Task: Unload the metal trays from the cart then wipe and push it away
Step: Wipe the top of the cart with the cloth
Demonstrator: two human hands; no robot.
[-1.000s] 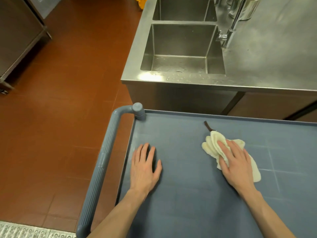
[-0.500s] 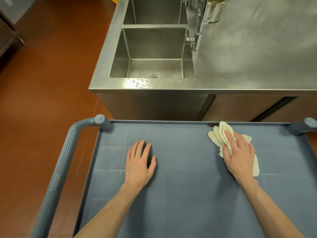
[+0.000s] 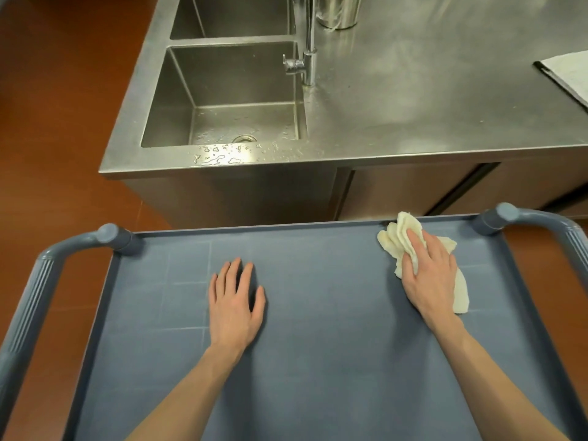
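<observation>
Two bare forearms reach forward over the blue-grey cart (image 3: 318,361) top, which fills the near half of the view. Left hand (image 3: 235,307) lies flat on the cart, palm down, fingers straight and slightly spread, holding nothing, left of centre. Right hand (image 3: 432,275) is well apart from it, near the far right corner, pressing down on a cream cloth (image 3: 397,237); fingers lie over the cloth, with a fold of it showing between thumb and index finger. Cloth bunches out past the fingertips toward the far rim and trails from under the palm on the right side, touching the cart top. Faint pale grid lines cross the surface. A grey ribbed handle (image 3: 35,297) curves off the far left corner and runs down the left side; a matching handle (image 3: 541,221) leaves the far right corner. No metal trays on the cart top. Beyond the far rim, red-brown floor (image 3: 57,122) to the left, then a steel bench (image 3: 429,106) just behind the cart. Set into it, a sink (image 3: 229,100) with water drops on its front lip and a drain visible. A tap (image 3: 308,58) stands at the sink's right edge. Farther back, a steel canister (image 3: 339,11), partly cut off. At the right edge, a pale sheet (image 3: 569,74) lies on the bench.
</observation>
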